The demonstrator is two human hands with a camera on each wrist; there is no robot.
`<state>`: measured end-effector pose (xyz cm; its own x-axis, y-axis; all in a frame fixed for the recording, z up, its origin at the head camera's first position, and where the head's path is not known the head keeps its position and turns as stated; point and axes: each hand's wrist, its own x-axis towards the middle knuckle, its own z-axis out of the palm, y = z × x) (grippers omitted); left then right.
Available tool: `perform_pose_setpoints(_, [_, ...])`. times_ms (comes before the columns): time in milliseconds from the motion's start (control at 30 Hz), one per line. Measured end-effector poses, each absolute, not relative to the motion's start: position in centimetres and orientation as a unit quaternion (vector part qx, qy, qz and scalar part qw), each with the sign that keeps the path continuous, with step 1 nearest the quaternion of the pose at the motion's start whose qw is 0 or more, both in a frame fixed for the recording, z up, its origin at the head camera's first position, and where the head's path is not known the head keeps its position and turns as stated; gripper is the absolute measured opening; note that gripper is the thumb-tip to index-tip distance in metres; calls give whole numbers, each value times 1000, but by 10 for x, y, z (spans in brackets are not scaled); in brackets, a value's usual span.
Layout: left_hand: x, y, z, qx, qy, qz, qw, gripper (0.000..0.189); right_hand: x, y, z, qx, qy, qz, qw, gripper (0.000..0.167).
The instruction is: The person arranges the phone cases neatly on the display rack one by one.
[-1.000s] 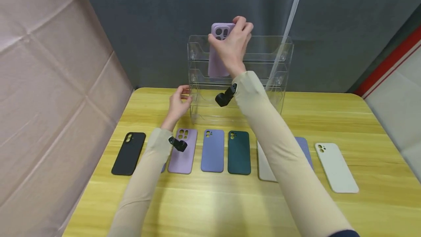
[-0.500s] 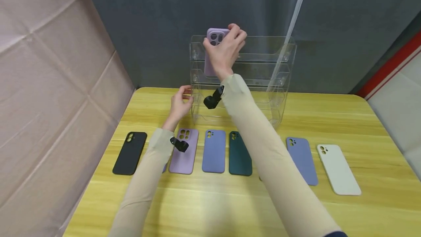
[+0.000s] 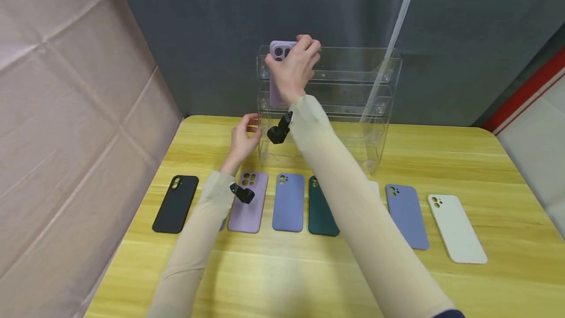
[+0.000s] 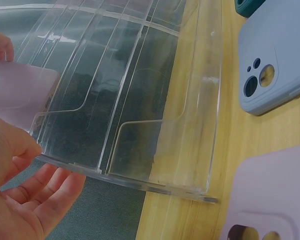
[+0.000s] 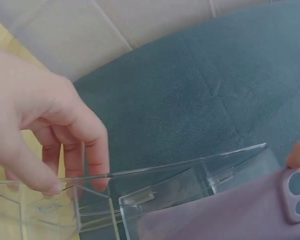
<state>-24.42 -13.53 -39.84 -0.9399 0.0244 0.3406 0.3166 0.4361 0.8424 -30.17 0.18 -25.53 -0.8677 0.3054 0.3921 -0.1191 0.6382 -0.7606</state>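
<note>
Pinches case [image 5: 230,212], unreleased, at rack [image 3: 335,108] with right hand [image 3: 294,68]; touches rack with half-open left hand [image 3: 241,144]; leaves other cases [image 3: 288,205] on counter [image 3: 273,278]

Right hand [image 3: 295,68] raised at the upper left of the clear rack [image 3: 344,110], thumb and fingers in a pinch, arm outstretched. Left hand [image 3: 244,137] lower, holding the rack's left side, thumb apart from bent fingers; both forearms slant upward.
</note>
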Motion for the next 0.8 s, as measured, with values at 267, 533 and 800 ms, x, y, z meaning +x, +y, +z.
perform_pose_setpoints(267, [-243,-133,-398,-111,-832,-526,139,36,-302,1,-252,-52,-885,406,224,70])
perform_pose_setpoints(533, [-242,-129,-398,-110,-832,-527,134,37,-306,4,-254,-44,-898,377,223,70])
perform_pose_setpoints(800, [-244,-125,-398,-116,-830,-526,145,35,-305,14,-247,-19,-929,309,205,72])
